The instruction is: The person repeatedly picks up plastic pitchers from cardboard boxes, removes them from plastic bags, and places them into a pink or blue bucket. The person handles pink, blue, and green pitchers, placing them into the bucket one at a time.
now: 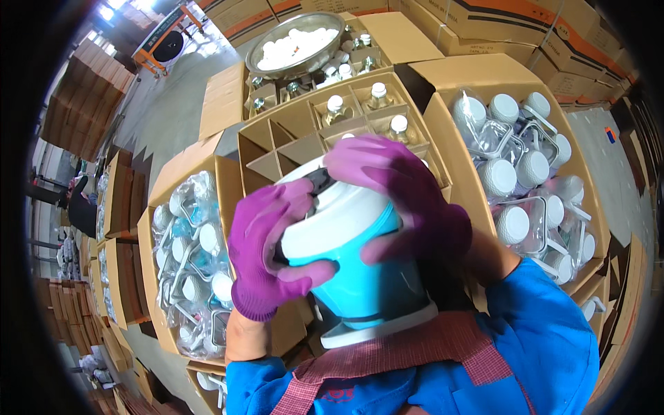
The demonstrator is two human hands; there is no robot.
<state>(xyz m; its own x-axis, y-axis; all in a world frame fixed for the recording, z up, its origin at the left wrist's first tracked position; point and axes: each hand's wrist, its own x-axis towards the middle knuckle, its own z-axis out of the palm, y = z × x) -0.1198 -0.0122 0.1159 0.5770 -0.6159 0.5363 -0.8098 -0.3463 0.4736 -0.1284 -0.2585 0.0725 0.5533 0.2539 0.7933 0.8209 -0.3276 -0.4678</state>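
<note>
A turquoise jug-like vessel with a white upper ring and a white base is tilted in front of my chest. Purple gloves cover both hands. My left hand grips the ring's left side, thumb against the turquoise wall. Across the top and right side lies my right hand, its thumb pressed on the wall. A small black part shows between the fingers of both hands. Blur and my fingers hide the vessel's top. Right behind it stands a divided carton holding glass bottles with white caps.
A metal basin of small white pieces rests on another bottle carton. Open cartons of bagged, white-topped plastic parts stand left and right. Stacked boxes rise behind. An orange-framed machine stands on the floor at far left.
</note>
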